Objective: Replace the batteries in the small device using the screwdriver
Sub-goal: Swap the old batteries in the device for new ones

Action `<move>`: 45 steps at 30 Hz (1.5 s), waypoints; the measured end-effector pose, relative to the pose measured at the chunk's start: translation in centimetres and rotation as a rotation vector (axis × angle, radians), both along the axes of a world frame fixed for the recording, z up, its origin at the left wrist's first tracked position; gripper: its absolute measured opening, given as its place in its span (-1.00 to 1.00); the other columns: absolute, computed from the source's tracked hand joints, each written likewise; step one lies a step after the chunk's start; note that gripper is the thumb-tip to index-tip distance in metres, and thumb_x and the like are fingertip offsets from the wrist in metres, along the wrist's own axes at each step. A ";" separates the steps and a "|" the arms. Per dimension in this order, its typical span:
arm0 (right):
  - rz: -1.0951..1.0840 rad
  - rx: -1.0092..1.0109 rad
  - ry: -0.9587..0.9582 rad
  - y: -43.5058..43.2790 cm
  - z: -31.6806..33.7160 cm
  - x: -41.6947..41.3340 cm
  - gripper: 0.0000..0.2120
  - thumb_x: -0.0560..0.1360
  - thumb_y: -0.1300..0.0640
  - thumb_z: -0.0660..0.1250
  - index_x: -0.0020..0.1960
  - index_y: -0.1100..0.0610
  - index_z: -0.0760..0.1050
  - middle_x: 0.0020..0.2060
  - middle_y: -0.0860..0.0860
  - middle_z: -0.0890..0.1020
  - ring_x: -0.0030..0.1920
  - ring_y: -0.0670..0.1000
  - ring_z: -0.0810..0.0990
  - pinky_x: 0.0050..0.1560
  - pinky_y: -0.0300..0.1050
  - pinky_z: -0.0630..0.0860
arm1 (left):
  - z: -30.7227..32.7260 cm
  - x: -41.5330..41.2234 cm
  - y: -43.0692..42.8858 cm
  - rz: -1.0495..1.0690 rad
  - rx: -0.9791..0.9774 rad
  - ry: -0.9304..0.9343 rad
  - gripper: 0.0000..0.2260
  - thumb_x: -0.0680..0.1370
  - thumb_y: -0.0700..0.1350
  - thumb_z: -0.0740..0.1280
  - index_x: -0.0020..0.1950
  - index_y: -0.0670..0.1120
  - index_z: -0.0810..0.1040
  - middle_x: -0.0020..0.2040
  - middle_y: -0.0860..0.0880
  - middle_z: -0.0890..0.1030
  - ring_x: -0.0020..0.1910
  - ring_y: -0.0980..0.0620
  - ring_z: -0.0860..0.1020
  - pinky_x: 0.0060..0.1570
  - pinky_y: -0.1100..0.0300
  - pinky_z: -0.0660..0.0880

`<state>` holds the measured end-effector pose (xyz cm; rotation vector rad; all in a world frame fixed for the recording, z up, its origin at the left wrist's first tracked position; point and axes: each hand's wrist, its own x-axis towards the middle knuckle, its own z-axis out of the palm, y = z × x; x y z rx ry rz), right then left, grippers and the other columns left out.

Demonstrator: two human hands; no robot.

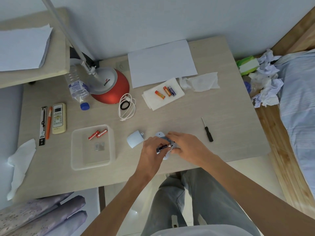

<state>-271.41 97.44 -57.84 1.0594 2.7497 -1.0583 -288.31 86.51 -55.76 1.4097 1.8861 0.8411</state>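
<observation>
The small pale-blue device (161, 135) lies near the table's front edge, mostly hidden under my hands. My left hand (152, 151) pinches a dark blue battery (164, 148) at the device. My right hand (183, 145) grips the device from the right. The device's detached pale-blue cover (135, 138) lies just left of my hands. To the right, the black-handled screwdriver (208, 130) rests apart on the table. Three batteries (166, 92) sit on a white tissue farther back. Two red batteries (98, 134) lie in a clear plastic tray (75, 150).
A red-based desk lamp (110, 86), a water bottle (77, 87), a white cable (127, 106), a remote (59, 118) and pens (46, 123) stand at the back left. White paper (162, 62) and tissue (202, 81) lie at the back.
</observation>
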 end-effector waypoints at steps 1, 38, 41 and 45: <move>0.005 -0.002 0.004 0.0 0.0 0.0 -0.57 0.57 0.00 0.49 0.40 -0.06 0.48 0.13 -0.13 0.65 0.00 -0.02 0.66 -0.01 -0.19 0.53 | 0.5 -0.1 0.1 0.018 0.011 -0.013 -0.89 0.57 -0.15 0.56 0.05 0.02 0.71 -0.08 0.37 0.58 -0.04 0.20 0.56 0.07 0.00 0.59; -0.019 -0.032 -0.015 -0.1 0.9 0.3 -0.49 0.54 0.00 0.51 0.46 -0.04 0.48 0.21 -0.16 0.64 0.07 -0.05 0.64 0.06 -0.03 0.63 | 3.4 -17.7 -4.2 0.418 -0.155 0.261 -0.79 0.50 -0.16 0.63 0.09 -0.06 0.71 -0.09 0.06 0.72 -0.11 0.08 0.69 -0.02 0.24 0.62; -0.039 -0.039 -0.004 -0.4 0.7 0.4 -0.49 0.54 -0.02 0.51 0.45 -0.04 0.49 0.22 -0.16 0.64 0.07 -0.05 0.65 0.05 -0.05 0.64 | 6.7 -14.9 -0.3 0.459 -0.025 0.147 -0.81 0.53 -0.12 0.60 0.12 -0.08 0.73 -0.11 0.03 0.74 -0.14 0.12 0.70 -0.03 0.29 0.63; -0.043 -0.032 -0.013 -0.4 0.3 0.3 -0.51 0.54 -0.03 0.51 0.43 -0.04 0.48 0.20 -0.15 0.64 0.05 -0.04 0.66 0.04 -0.02 0.65 | 6.6 -10.3 7.2 0.328 0.081 0.120 -0.79 0.50 -0.17 0.62 0.11 -0.11 0.73 -0.12 0.01 0.74 -0.16 0.10 0.69 -0.01 0.31 0.61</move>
